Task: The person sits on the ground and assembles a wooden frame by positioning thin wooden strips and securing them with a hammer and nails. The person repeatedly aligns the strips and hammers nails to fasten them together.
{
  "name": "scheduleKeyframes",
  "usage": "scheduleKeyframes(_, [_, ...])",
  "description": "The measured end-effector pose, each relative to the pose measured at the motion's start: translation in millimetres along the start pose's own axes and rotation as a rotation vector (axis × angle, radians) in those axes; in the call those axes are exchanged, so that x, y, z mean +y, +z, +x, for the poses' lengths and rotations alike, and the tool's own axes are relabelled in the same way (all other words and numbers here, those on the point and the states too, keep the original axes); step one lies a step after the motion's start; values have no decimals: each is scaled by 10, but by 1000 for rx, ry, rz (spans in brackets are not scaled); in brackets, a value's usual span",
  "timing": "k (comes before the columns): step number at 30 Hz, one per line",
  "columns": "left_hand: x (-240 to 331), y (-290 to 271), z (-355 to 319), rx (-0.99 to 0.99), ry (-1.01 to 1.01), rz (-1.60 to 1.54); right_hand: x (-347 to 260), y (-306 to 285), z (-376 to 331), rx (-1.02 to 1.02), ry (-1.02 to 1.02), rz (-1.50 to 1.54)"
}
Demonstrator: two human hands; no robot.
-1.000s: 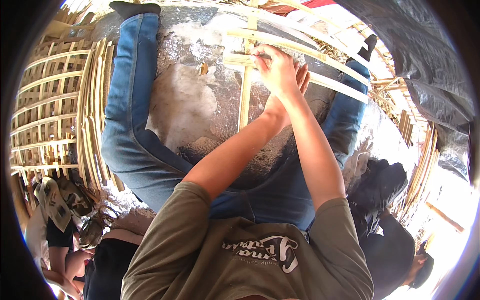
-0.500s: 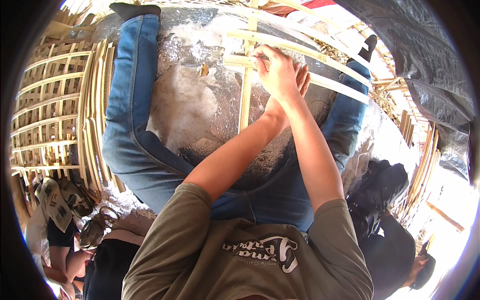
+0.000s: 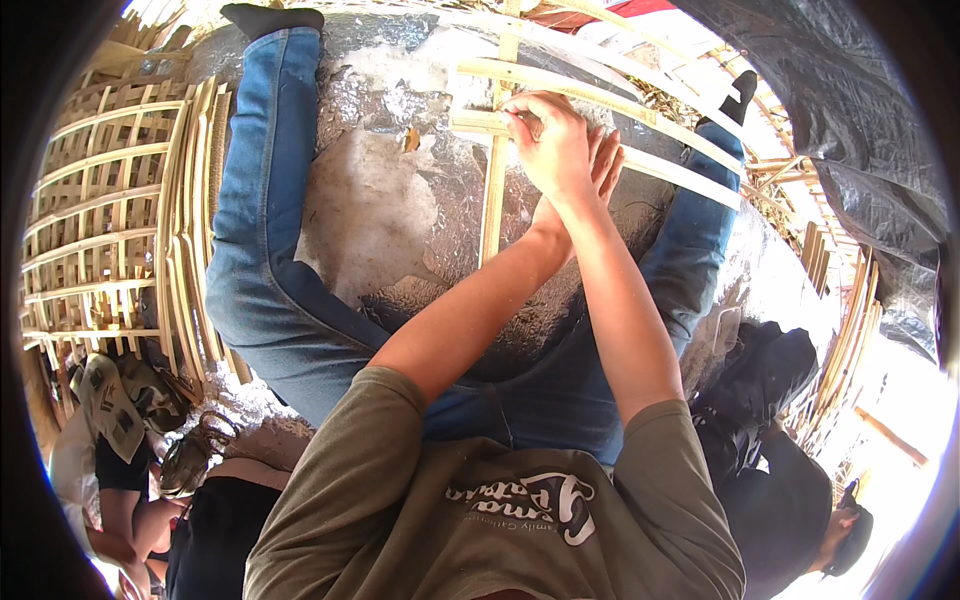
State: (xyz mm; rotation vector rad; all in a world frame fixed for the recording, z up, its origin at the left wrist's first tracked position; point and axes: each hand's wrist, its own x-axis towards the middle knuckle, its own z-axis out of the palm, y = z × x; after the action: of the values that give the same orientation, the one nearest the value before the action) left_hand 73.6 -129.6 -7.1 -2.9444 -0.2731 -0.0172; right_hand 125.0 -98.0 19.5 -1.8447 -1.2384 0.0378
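Over a few pale bamboo strips, my forearms cross at the wrists. My right hand [image 3: 552, 130] lies on top, its thumb and forefinger curled together at a crosswise bamboo strip [image 3: 680, 177], close to where that strip crosses a lengthwise strip [image 3: 494, 200]. Beneath the right wrist, my left hand [image 3: 606, 160] is partly covered; its visible fingers lie stretched out against the same crosswise strip. Its palm and thumb are hidden. Farther off, another curved strip [image 3: 560, 82] runs across the lengthwise one, just beyond my fingers.
My legs in blue jeans [image 3: 245, 190] spread on both sides of a worn grey surface [image 3: 370, 200]. Woven bamboo panels [image 3: 100, 200] stand at left, a dark plastic sheet [image 3: 850, 130] hangs at right. Other people sit behind me, one in black [image 3: 775, 490] at lower right.
Hardly anything differs. The strips and my hands sit a few pixels farther right, while both hands keep the same crossed hold.
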Motion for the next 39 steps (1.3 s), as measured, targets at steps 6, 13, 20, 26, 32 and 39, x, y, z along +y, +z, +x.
scheduleKeyframes(6, [23,79,36,20,1,63,49,31,3,33,-67,-14])
scheduleKeyframes(13, [33,71,34,-7,8,55,52,31,-18,47,-72,-13])
scheduleKeyframes(20, [36,73,32,1,1,54,34,12,-19,55,-51,-11])
scheduleKeyframes(26, [27,46,28,-6,7,37,61,28,-17,65,-72,26])
scheduleKeyframes(32, [38,66,36,3,-7,18,36,-4,-7,60,-103,37])
scheduleKeyframes(39, [16,16,30,-34,10,40,29,-25,-7,14,-58,-13])
